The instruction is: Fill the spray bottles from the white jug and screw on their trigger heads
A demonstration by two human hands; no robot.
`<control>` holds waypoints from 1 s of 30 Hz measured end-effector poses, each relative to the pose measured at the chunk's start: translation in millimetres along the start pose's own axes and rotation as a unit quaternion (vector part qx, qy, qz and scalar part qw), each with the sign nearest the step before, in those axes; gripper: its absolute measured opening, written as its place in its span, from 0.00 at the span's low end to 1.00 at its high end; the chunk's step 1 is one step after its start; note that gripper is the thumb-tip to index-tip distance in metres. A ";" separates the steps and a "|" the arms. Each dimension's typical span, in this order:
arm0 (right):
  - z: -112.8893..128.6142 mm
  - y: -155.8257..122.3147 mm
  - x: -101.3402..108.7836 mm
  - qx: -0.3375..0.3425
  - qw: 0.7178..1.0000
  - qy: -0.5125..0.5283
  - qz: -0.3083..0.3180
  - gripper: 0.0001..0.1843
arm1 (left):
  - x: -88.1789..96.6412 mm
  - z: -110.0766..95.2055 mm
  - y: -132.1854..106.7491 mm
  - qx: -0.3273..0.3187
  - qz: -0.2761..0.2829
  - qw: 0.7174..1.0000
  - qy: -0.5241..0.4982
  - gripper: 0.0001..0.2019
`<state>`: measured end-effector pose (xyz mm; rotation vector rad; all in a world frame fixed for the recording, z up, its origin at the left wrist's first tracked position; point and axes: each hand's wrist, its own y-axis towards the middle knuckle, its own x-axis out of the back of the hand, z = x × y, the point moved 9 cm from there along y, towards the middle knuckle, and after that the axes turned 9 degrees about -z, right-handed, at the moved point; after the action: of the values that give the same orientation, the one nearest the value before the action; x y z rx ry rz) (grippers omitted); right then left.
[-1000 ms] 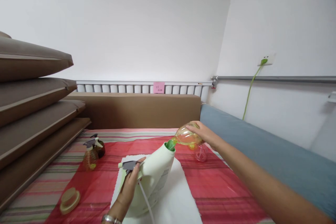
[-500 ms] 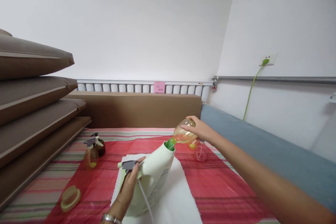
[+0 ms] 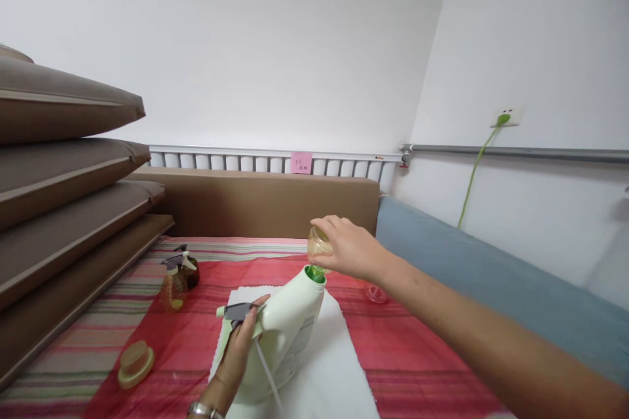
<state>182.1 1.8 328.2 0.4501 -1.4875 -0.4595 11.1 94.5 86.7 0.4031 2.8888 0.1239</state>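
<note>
My right hand [image 3: 354,250] is closed around a clear yellow bottle [image 3: 317,243], tipped neck-down into the green mouth of a large pale green bottle [image 3: 289,306]. That large bottle leans to the right over a white cloth [image 3: 339,360]. My left hand [image 3: 240,344], with a metal band at the wrist, grips a grey-and-green trigger spray head [image 3: 240,311] against the large bottle's left side. The head's white tube [image 3: 268,370] hangs down in front. Any hold on the large bottle itself is hidden behind my left fingers.
Left on the striped cloth stand an amber spray bottle [image 3: 173,288] and a dark spray bottle [image 3: 192,272]. A yellowish lidlike piece [image 3: 136,363] lies nearer. A pink clear bottle [image 3: 376,293] is partly behind my right arm. Stacked cushions [image 3: 73,163] rise at left.
My right hand has moved left and turned over, bringing the yellow bottle from a sideways tilt to a steeper, nearly upside-down position in the mouth. My left hand stays almost where it was.
</note>
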 end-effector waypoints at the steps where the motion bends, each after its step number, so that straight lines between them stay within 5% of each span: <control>1: 7.3 -0.4 -0.6 0.014 1.000 -0.004 0.001 0.33 | 2.2 0.4 0.2 -0.005 -0.004 1.000 -0.002 0.27; 20: 41.9 12.1 7.0 0.030 0.999 0.031 -0.019 0.31 | 33.0 12.9 -9.1 0.005 -0.023 0.996 -0.082 0.26; 26: 40.8 15.0 4.4 -0.011 0.995 0.102 -0.020 0.30 | 44.9 26.6 -6.3 0.020 -0.051 0.993 -0.101 0.26; 30: 19.2 14.7 1.8 -0.090 0.976 0.192 -0.042 0.31 | 52.4 31.5 -6.7 0.027 -0.067 0.991 -0.111 0.26</control>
<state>163.2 13.0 338.5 0.4313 -1.0466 -0.5350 -32.5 104.3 44.5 0.2151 2.6937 -0.0216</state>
